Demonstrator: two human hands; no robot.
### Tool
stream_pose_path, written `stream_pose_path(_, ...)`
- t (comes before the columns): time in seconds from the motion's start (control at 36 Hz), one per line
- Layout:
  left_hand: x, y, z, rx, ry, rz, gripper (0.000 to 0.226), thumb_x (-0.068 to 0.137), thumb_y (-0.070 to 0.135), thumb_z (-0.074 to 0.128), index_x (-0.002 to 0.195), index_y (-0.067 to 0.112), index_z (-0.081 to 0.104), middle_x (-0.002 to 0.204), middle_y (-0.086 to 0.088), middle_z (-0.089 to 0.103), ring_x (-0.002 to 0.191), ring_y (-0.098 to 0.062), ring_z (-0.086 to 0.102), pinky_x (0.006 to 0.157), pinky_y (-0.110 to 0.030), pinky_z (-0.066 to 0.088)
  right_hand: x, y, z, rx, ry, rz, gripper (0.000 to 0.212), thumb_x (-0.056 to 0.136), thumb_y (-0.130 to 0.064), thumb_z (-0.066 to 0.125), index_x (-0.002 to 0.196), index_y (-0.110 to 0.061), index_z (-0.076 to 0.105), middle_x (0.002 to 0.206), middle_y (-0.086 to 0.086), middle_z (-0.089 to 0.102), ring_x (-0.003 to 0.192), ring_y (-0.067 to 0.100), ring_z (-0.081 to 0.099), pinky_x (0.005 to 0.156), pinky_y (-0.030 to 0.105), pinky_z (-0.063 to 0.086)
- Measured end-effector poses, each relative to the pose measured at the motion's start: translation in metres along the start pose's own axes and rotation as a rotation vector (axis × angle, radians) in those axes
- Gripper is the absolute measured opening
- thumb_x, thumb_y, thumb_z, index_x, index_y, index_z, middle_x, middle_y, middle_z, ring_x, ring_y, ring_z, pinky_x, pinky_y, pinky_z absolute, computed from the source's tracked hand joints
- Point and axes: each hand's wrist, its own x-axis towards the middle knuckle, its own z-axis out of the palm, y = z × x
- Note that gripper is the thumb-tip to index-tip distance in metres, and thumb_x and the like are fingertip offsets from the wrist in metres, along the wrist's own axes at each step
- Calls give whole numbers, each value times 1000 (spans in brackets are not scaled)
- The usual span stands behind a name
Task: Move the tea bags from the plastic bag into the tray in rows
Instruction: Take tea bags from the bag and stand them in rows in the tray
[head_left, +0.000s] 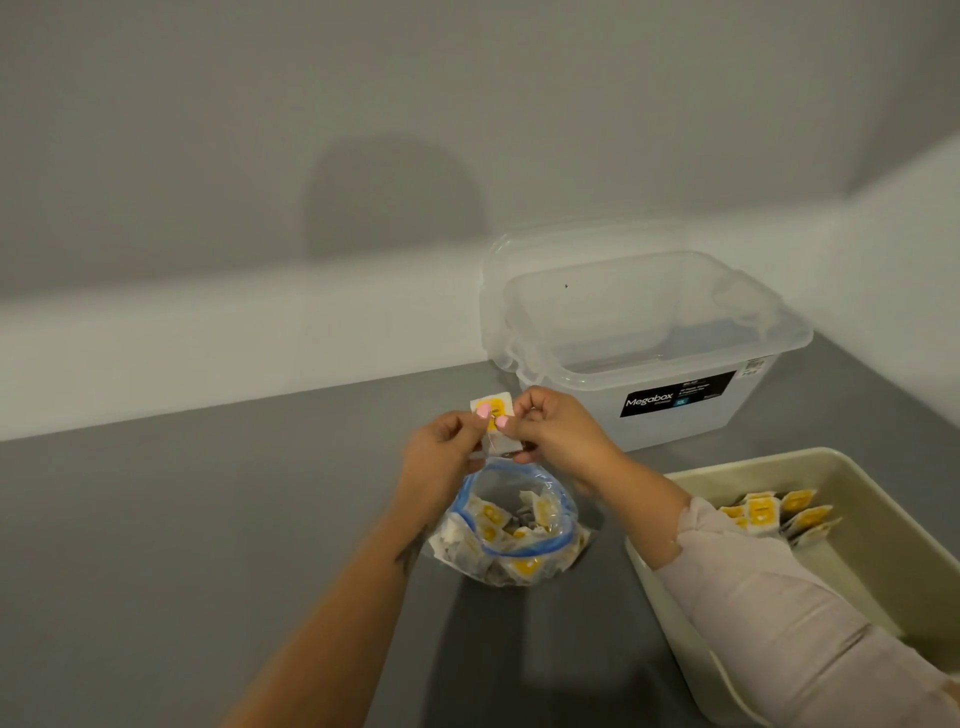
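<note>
A clear plastic bag (511, 530) with a blue zip rim lies open on the grey counter, holding several white and yellow tea bags. Just above its mouth, my left hand (441, 452) and my right hand (556, 431) both pinch one white and yellow tea bag (496, 415), thumbs on its face. A beige tray (883, 519) sits to the right, with several tea bags (779, 514) standing in a row near its far end. My right sleeve crosses the tray's near left side.
A clear lidded Megabox storage box (649, 338) stands behind my hands against the white wall ledge (234, 338). Grey counter (182, 545) stretches to the left of the bag.
</note>
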Motion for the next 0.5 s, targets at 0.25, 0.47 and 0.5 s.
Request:
stream_pose_path(0.25, -2, 5, 2, -61, -114, -52, 23, 84, 26, 67, 105, 16, 64, 99, -2, 72, 88, -19, 70, 69, -29, 58, -1, 3, 1, -68, 100, -35, 14, 85, -13, 70, 88, -14, 56, 90, 18, 64, 79, 24, 67, 63, 30, 57)
stream_pose_path(0.47, -2, 8, 6, -73, -166, -51, 21, 80, 14, 72, 100, 16, 65, 92, -4, 73, 79, -15, 71, 68, -26, 58, -6, 0, -5, -254, 207, -88, 16, 83, -22, 72, 85, -20, 56, 73, -2, 58, 69, 15, 57, 69, 35, 53)
stream_pose_path(0.5, -2, 8, 8, -66, -176, -49, 23, 79, 14, 73, 100, 16, 65, 91, -3, 72, 80, -16, 71, 72, -28, 58, -9, -2, -7, -279, 219, -107, 19, 82, -23, 73, 89, -20, 56, 74, -4, 57, 67, 11, 55, 64, 26, 48)
